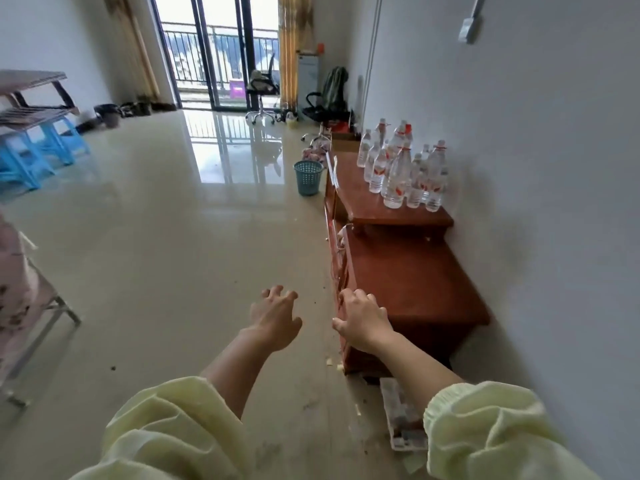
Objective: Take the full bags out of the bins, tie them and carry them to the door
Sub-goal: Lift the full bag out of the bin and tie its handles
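Note:
A small teal mesh bin (308, 177) stands on the shiny floor beside the end of a low wooden cabinet, well ahead of me. Behind the bin lies a clear bag with pinkish contents (314, 153). Both my arms reach forward in pale yellow sleeves. My left hand (274, 318) hovers over the floor with fingers spread and holds nothing. My right hand (362, 320) hangs in front of the near cabinet's edge, fingers loosely spread, empty. Whether a bag lines the bin is not visible from here.
A low red-brown cabinet (408, 282) runs along the right wall, with several water bottles (401, 168) on it. Blue stools (38, 147) and a rack stand at left, an office chair (261, 90) by the balcony door, dark bins (107, 116) at far left.

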### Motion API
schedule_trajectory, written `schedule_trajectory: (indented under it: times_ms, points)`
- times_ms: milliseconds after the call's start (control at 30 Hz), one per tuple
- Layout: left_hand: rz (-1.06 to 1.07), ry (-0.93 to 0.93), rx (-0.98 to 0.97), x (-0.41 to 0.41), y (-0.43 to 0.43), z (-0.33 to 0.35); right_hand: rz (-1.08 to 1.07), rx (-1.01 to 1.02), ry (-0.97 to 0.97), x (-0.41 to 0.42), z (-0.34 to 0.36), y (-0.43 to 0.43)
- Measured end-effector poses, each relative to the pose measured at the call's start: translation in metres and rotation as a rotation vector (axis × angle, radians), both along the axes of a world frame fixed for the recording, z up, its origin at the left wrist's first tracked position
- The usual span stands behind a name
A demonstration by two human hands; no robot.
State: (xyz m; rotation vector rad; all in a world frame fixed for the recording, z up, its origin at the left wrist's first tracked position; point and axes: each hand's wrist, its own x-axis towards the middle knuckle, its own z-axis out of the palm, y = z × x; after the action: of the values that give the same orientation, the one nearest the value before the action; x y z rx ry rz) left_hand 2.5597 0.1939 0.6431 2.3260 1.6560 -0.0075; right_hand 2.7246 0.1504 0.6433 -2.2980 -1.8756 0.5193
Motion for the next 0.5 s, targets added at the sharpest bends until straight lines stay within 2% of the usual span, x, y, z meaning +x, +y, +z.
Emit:
schedule_trajectory:
  times_ms: [333, 500]
  points:
    - [0.093, 0.031, 0.051, -0.059, 0.272, -0.006, 0.128, 0.043, -0.047, -0.049, -0.011, 0.295]
    - [0.103, 0.073, 0.043, -0.099, 0.423, 0.005, 0.126, 0.022, 0.005, -0.088, -0.008, 0.444]
